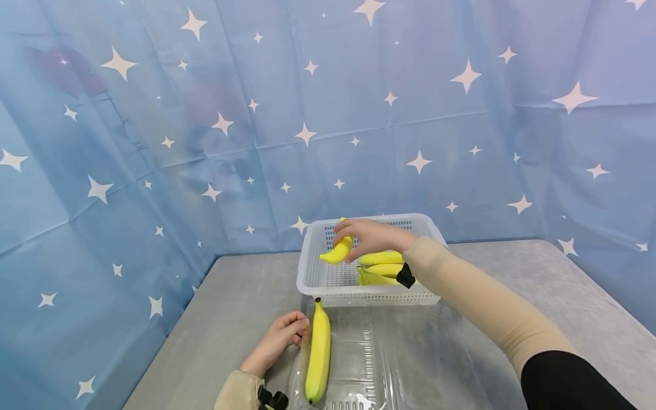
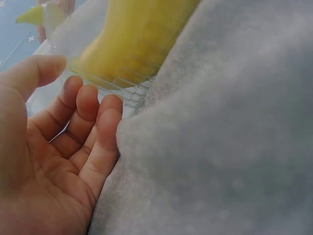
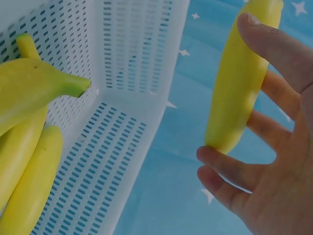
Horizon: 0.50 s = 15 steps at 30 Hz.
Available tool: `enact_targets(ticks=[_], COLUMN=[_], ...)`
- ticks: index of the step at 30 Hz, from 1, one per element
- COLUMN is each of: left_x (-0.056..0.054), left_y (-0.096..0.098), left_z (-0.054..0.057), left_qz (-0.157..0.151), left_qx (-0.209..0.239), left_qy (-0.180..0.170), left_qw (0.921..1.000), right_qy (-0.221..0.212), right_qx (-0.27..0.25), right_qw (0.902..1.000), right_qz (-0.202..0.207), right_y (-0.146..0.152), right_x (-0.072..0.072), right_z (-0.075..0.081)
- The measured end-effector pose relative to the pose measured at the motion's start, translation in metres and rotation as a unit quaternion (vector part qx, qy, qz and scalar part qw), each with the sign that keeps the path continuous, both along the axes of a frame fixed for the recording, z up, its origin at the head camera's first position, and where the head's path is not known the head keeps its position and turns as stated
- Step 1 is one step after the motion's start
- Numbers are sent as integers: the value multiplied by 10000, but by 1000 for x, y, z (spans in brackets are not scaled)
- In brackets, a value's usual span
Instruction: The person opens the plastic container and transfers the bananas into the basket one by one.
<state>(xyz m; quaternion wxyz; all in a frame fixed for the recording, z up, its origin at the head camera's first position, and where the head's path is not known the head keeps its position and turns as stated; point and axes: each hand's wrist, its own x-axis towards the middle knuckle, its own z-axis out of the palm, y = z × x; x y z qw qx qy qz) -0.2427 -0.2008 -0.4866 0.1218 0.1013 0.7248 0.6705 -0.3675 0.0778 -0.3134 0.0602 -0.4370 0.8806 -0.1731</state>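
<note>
My right hand (image 1: 376,234) holds a yellow banana (image 1: 338,251) above the left part of a white slotted plastic basket (image 1: 353,298). In the right wrist view, the thumb lies along one side of this banana (image 3: 239,83) and the fingers along the other. Several bananas (image 1: 381,269) lie in the basket's right part, partly behind my right forearm. Nearer me, a clear plastic container (image 1: 348,347) has one banana (image 1: 319,356) lengthwise along its left side. Beside that side is my left hand (image 1: 277,337), fingers loosely bent, fingertips right at the clear wall.
The grey table (image 1: 225,307) runs back to a blue star-patterned cloth (image 1: 338,102), which hangs behind and along the left. The container's clear lid or second half (image 1: 435,353) spreads to the right. The basket stands directly behind the container.
</note>
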Motion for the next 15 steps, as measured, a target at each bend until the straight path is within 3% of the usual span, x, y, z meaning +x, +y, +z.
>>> enact_targets(ticks=[15], left_x=[0], left_y=[0], left_z=[-1], left_qz=[6], left_qx=[43], left_qy=[30], left_qw=[10000], right_qy=[-110], right_qx=[135], right_qw=[9997], right_qz=[-172], right_y=[-5], right_x=[-16], right_z=[-9])
